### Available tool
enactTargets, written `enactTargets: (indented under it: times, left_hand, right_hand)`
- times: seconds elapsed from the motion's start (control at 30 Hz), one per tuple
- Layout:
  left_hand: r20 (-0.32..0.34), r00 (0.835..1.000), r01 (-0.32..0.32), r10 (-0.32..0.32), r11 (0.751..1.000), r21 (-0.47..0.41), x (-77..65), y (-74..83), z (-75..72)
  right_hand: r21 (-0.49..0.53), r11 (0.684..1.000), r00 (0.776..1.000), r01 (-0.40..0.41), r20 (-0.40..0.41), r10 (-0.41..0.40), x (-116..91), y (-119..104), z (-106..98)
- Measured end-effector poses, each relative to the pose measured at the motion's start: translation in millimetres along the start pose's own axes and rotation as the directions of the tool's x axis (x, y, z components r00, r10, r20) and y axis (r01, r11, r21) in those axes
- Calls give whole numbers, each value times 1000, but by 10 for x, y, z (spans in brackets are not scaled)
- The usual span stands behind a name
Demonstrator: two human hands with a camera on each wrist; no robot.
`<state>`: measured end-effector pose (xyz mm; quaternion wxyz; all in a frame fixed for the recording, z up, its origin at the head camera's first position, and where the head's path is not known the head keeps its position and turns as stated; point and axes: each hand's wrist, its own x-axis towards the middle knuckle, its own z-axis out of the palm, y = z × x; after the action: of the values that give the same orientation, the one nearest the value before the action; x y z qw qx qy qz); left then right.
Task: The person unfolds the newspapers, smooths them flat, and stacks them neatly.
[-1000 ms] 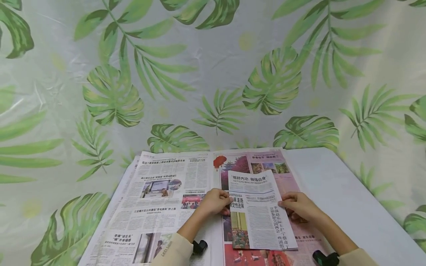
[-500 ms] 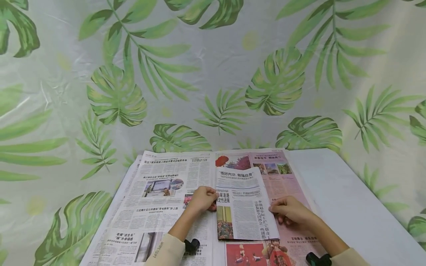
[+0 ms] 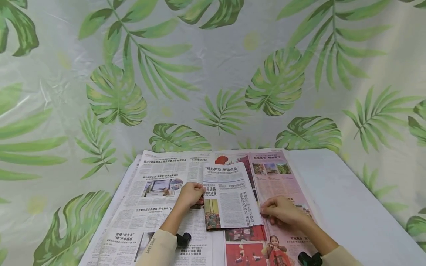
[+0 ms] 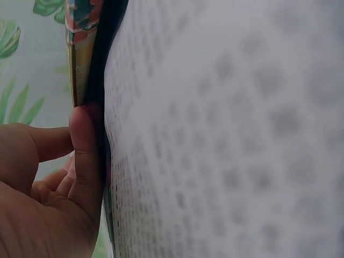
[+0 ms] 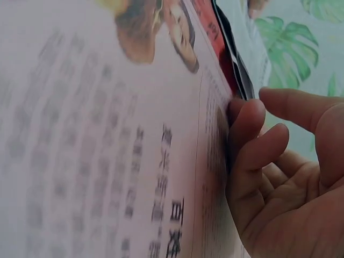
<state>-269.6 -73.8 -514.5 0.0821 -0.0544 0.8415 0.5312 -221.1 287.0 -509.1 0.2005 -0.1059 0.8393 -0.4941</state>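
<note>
A small folded newspaper (image 3: 231, 199), printed with black headlines and a photo at its lower left, is held over the large spread newspaper (image 3: 156, 218). My left hand (image 3: 189, 194) pinches its left edge between thumb and forefinger. In the left wrist view that edge, a coloured strip of the folded newspaper (image 4: 83, 54), runs down to the fingertips of my left hand (image 4: 48, 193). At the right edge, my right hand (image 3: 284, 213) holds the paper with thumb and forefinger. The right wrist view shows the right hand (image 5: 290, 199) with its other fingers curled beneath.
Pink pages (image 3: 271, 184) with photos make up the right half of the spread. A white table (image 3: 346, 199) reaches out to the right. Behind it hangs a leaf-patterned curtain (image 3: 199, 74). Black wrist cameras (image 3: 183, 240) sit at both sleeves.
Both hands have carried the folded newspaper to the left and slightly away from me, off part of the pink pages. It stays folded, and the spread newspaper lies as before.
</note>
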Motion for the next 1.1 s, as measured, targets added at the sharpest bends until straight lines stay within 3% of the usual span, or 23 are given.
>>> enactTargets:
  times: [0.17, 0.37, 0.47, 0.6, 0.73, 0.83, 0.93, 1.03, 1.1]
  left_hand:
    - [-40, 999, -8, 9, 1000, 18, 83, -21, -13]
    - [-130, 981, -125, 143, 982, 142, 171, -38, 36]
    - [-168, 969, -149, 183, 969, 197, 171, -40, 36]
    - [-161, 970, -149, 183, 968, 204, 148, -49, 5]
    - [-114, 978, -151, 176, 969, 195, 108, -71, -15]
    - [-97, 974, -178, 203, 958, 223, 58, -67, -9]
    - [-82, 952, -256, 296, 912, 320, -18, -46, 23]
    - [-42, 915, -345, 400, 835, 428, -108, -12, 81]
    - [26, 890, -413, 456, 781, 468, -173, 24, 125]
  right_hand:
    - [20, 1000, 999, 21, 35, -22, 38, -65, 62]
    - [37, 999, 1000, 20, 16, -21, 115, -61, 115]
    - [51, 999, 1000, 11, 1, -11, 150, -61, 144]
    - [66, 998, 1000, -16, -21, 17, 186, -67, 168]
    - [72, 997, 998, -40, -42, 43, 208, -69, 197]
    - [82, 996, 998, -42, -47, 46, 227, -79, 215]
    - [99, 994, 998, -39, -50, 44, 238, -79, 224]
    - [125, 991, 997, -50, -56, 57, 234, -70, 226]
    - [142, 988, 996, -59, -62, 68, 228, -66, 227]
